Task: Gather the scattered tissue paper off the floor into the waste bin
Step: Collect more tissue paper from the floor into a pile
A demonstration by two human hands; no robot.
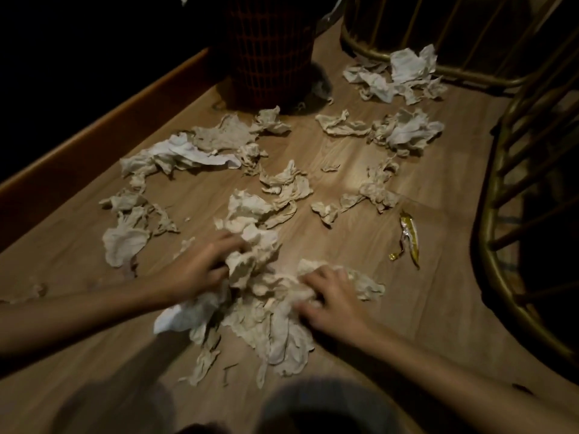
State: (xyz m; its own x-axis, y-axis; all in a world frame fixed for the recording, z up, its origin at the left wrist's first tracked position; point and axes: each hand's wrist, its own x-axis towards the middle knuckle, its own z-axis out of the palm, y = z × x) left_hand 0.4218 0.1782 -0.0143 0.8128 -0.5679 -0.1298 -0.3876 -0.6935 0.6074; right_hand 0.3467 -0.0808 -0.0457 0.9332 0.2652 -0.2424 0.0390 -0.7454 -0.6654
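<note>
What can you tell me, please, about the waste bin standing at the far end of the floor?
The waste bin is a dark, round basket with an open lattice wall, reddish-brown and plastic-looking. It stands upright on the wooden floor at the far edge of the view; its rim is cut off, so its contents cannot be seen. Crumpled tissue paper lies against its base. Neither hand touches it.

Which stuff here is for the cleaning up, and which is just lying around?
For the job: tissue paper under the left hand and right hand; waste bin.
Just lying about: gold wrapper; rattan chair.
</note>
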